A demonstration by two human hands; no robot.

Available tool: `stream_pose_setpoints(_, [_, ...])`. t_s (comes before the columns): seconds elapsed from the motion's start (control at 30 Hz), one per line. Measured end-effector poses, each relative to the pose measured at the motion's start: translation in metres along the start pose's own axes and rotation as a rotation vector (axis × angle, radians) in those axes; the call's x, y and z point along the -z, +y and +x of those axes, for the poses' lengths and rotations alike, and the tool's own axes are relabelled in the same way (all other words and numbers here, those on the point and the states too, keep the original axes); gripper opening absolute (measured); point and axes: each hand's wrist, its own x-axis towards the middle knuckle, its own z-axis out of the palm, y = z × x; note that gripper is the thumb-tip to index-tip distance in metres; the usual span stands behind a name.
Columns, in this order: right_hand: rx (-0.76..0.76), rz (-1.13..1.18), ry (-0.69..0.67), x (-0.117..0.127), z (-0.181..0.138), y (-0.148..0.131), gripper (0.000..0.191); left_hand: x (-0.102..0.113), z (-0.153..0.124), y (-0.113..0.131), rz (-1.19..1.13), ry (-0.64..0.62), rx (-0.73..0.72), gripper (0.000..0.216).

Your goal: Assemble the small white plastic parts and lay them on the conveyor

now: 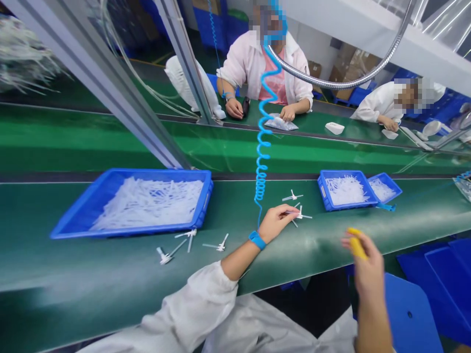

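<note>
My left hand [275,223], with a blue wrist strap [257,240], reaches over the green work surface. Its fingertips pinch a small white plastic connector with thin tubes [300,214]. Just beyond lies a similar white connector [293,196]. My right hand [368,262] hovers at the front edge, apart from the parts. It is blurred and wears yellow finger covers [357,248]; whether it holds anything is unclear. To the left of my left hand lie more tubed connectors [221,246], near a large blue tray [128,233] filled with short white tubes [150,201].
Two smaller blue trays, one nearer [349,203] and one behind it [393,193], hold small white pieces. A blue coiled cord [262,147] hangs down to my wrist strap. Metal posts [187,59] rise behind. Across the line, two co-workers handle things.
</note>
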Motion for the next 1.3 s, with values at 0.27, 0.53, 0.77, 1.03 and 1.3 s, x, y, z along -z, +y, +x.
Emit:
stream_pose_setpoints(0.27, [-0.312, 0.658, -0.263, -0.133, 0.004, 0.025, 0.044, -0.001, -0.005, -0.002, -0.012, -0.063, 0.05, 0.034])
stream_pose_setpoints(0.53, [-0.309, 0.669, -0.292, -0.134, 0.002, 0.037, 0.025, 0.0, -0.008, 0.006, 0.086, -0.117, -0.022, 0.029])
stream_pose_setpoints(0.77, [-0.258, 0.569, -0.283, -0.136, -0.001, 0.029, 0.02, 0.0, -0.012, 0.004, 0.182, -0.114, -0.06, 0.024])
stream_pose_setpoints(1.03, [-0.231, 0.533, -0.301, -0.136, 0.001, 0.026, 0.011, 0.001, -0.012, 0.002, 0.247, -0.123, -0.127, 0.025])
stream_pose_setpoints(1.3, [-0.43, 0.709, -0.237, -0.152, 0.006, 0.03, 0.016, 0.004, -0.013, 0.012, 0.409, -0.051, -0.039, 0.041])
